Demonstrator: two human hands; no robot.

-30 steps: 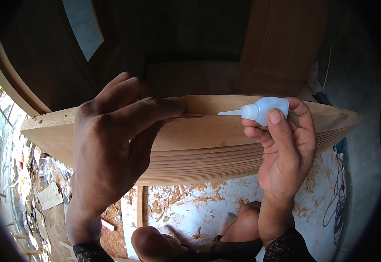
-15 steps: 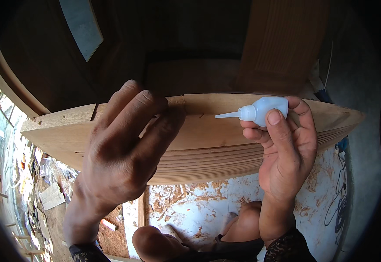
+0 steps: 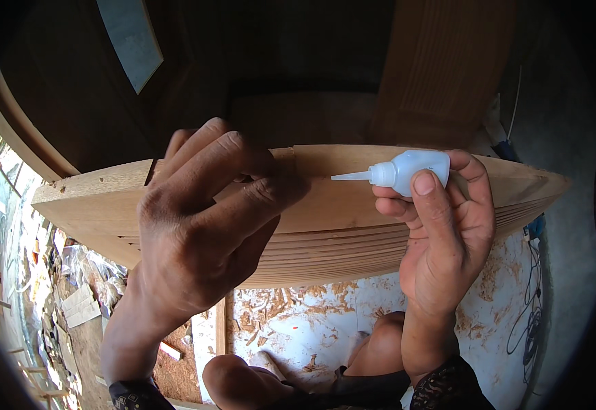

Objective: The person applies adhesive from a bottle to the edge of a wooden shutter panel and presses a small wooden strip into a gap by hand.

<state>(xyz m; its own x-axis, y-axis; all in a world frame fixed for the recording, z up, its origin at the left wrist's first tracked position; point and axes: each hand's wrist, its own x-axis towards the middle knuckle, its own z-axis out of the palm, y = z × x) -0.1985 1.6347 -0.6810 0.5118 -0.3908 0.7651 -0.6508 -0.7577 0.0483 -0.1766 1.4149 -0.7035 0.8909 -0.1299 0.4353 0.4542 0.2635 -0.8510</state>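
Nearest us, our right hand [image 3: 441, 229] keeps a firm grip on a pale squeeze bottle [image 3: 415, 171], its nozzle pointing left over the wooden panel [image 3: 339, 208]. Our left hand [image 3: 205, 212] curls over the panel's edge; we cannot tell whether its grip holds anything. The panel's grooves [image 3: 332, 256] are already formed; no drop shows at the nozzle, and we cannot judge how much edge work is left. Beyond, shavings [image 3: 270, 316] litter the floor [image 3: 322, 329].
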